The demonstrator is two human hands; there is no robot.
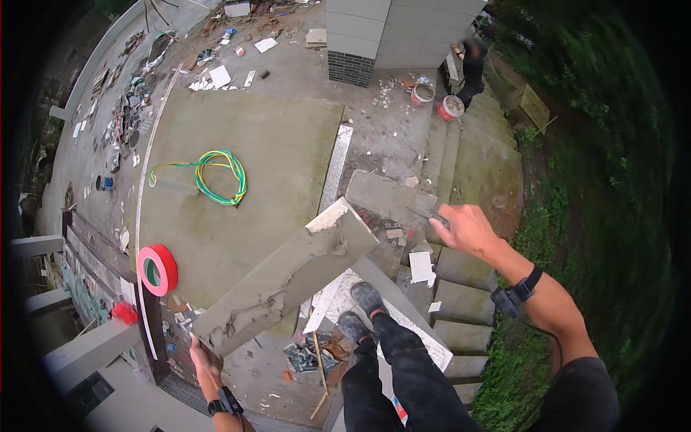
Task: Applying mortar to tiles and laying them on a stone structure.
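Observation:
My right hand (468, 229) is closed round the handle of a plastering trowel (385, 194), whose flat rectangular blade is smeared grey. The blade points left, just beyond the upper end of a long narrow slab (288, 277). Wet grey mortar covers much of this slab, with rough ridges and a lump near the upper end. My left hand (205, 360) grips the slab's lower left end; some of its fingers are hidden beneath. The slab slants across in front of me, over the edge of a broad greenish-grey platform (245, 129).
A coil of green-and-yellow hose or cable (237, 173) and a red tape roll (160, 270) lie on the platform. My shoes (367, 299) stand on a white-speckled board. Steps (464, 302) descend on the right beside greenery. Farther off, a person (473, 68) is near two buckets (450, 108).

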